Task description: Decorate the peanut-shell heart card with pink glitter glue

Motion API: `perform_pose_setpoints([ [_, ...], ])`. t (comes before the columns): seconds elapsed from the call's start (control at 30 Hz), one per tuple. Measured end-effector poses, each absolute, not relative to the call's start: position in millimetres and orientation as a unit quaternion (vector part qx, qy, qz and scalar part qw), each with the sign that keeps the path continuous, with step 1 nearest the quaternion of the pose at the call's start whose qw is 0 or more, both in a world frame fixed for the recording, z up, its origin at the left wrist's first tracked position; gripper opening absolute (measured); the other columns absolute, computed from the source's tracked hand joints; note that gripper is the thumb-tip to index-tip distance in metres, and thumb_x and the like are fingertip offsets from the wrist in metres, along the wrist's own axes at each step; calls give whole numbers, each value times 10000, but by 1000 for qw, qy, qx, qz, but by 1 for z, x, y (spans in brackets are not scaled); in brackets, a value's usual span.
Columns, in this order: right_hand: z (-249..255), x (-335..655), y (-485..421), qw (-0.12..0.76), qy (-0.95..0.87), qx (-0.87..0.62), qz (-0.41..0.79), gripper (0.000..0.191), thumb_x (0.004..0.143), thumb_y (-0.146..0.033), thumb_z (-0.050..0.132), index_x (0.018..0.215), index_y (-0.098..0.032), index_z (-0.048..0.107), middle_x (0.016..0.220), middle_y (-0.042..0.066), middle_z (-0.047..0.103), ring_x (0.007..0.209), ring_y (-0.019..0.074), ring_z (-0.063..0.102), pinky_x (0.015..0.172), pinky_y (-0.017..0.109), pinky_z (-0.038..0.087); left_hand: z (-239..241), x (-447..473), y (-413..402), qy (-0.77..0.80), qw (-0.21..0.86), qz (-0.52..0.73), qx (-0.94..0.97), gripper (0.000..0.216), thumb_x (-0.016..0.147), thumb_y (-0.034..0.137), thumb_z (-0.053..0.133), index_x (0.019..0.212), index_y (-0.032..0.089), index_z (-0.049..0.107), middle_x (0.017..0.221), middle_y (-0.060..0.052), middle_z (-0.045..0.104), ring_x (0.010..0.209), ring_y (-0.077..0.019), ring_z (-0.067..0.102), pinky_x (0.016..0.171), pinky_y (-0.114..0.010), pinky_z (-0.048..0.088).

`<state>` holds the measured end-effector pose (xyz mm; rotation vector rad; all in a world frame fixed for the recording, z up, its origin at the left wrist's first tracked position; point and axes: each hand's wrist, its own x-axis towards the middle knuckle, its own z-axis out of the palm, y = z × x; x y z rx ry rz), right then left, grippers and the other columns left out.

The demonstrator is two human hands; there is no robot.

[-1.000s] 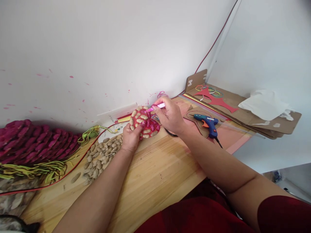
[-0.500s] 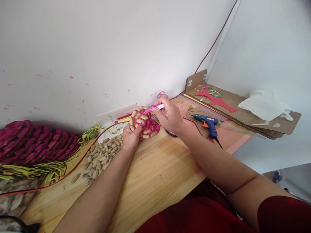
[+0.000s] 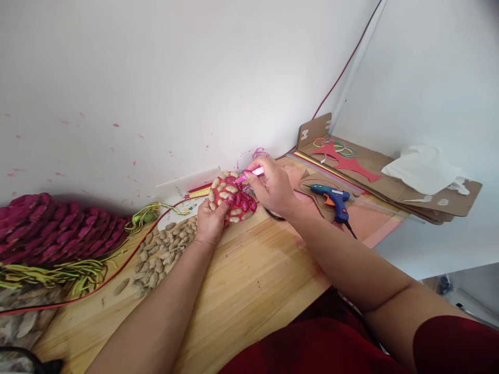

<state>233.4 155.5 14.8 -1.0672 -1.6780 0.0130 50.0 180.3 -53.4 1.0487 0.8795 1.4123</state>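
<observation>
My left hand (image 3: 210, 221) grips a red round piece (image 3: 231, 197) covered with peanut shells, some tan and some painted pink, and holds it tilted above the wooden table (image 3: 249, 280). My right hand (image 3: 273, 188) pinches a thin pink brush (image 3: 251, 173) whose tip touches a shell near the piece's top. Both hands work close together by the white wall.
A pile of loose peanut shells (image 3: 161, 252) lies left of my hands. Pink-painted shell strips (image 3: 50, 228) with green-yellow threads (image 3: 70, 272) sit at far left. A blue glue gun (image 3: 334, 200) rests on pink paper at right, beside cardboard sheets (image 3: 393, 176) with rubber bands and white tissue.
The brush tip has shifted slightly on the upper shells. Both hands and the piece stay in nearly the same place.
</observation>
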Motion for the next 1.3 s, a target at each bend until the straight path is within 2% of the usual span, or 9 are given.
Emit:
perform_pose_setpoints([
  [0.27, 14, 242, 162, 621, -635, -457, 50, 186, 1011, -416, 555, 974, -237, 590, 966, 41, 720, 884, 188, 661, 861, 343, 526, -57, 51, 185, 393, 557, 590, 431, 589, 516, 505, 1006, 930, 164, 761, 821, -58, 804, 631, -199, 732, 601, -295, 587],
  [0.4, 19, 261, 175, 634, -557, -535, 45, 261, 971, -491, 575, 972, -232, 611, 833, 1, 699, 701, 163, 603, 700, 302, 490, -62, 51, 189, 400, 556, 583, 438, 576, 530, 527, 995, 911, 167, 756, 750, -41, 777, 592, -196, 711, 587, -296, 573],
  [0.47, 26, 275, 185, 632, -519, -575, 16, 274, 964, -499, 579, 947, -228, 622, 820, 9, 711, 720, 174, 616, 721, 307, 491, -63, 52, 190, 396, 560, 582, 438, 568, 534, 519, 994, 916, 171, 758, 749, -36, 775, 595, -195, 711, 598, -300, 577],
  [0.57, 38, 292, 205, 587, -492, -643, -27, 263, 974, -463, 583, 957, -214, 665, 875, 51, 752, 808, 215, 650, 801, 344, 503, -62, 53, 190, 401, 565, 577, 433, 564, 504, 499, 1004, 893, 173, 757, 697, -25, 751, 577, -198, 702, 564, -288, 557],
  [0.7, 42, 300, 230, 423, -528, -736, -27, 246, 966, -398, 614, 980, -188, 741, 1010, 107, 792, 966, 266, 676, 908, 379, 495, -60, 55, 189, 391, 576, 577, 427, 574, 500, 513, 1001, 892, 172, 758, 682, -24, 746, 560, -194, 690, 548, -285, 545],
  [0.8, 35, 294, 244, 312, -568, -761, -24, 308, 973, -441, 615, 1044, -197, 789, 1102, 128, 796, 1085, 294, 668, 953, 400, 490, -59, 55, 188, 395, 575, 576, 426, 584, 483, 525, 1002, 874, 171, 751, 680, -24, 748, 508, -168, 644, 479, -257, 483],
  [0.87, 28, 289, 250, 271, -570, -775, -22, 331, 957, -466, 642, 1073, -203, 804, 1155, 152, 790, 1170, 329, 647, 960, 425, 493, -59, 54, 188, 402, 571, 575, 425, 582, 476, 526, 1003, 860, 173, 746, 676, -22, 746, 478, -153, 615, 446, -243, 446],
  [1.03, 25, 285, 256, 252, -565, -785, -13, 339, 924, -469, 696, 1079, -192, 816, 1182, 185, 785, 1236, 381, 622, 963, 474, 501, -56, 55, 187, 408, 572, 569, 427, 598, 446, 504, 1015, 858, 169, 741, 657, -20, 736, 482, -168, 632, 446, -251, 460],
  [1.3, 37, 286, 256, 285, -543, -789, -31, 325, 974, -494, 614, 1040, -228, 788, 1183, 128, 775, 1234, 346, 597, 972, 458, 481, -54, 54, 186, 404, 568, 567, 439, 648, 470, 565, 991, 914, 155, 757, 786, -72, 801, 717, -257, 769, 644, -330, 604],
])
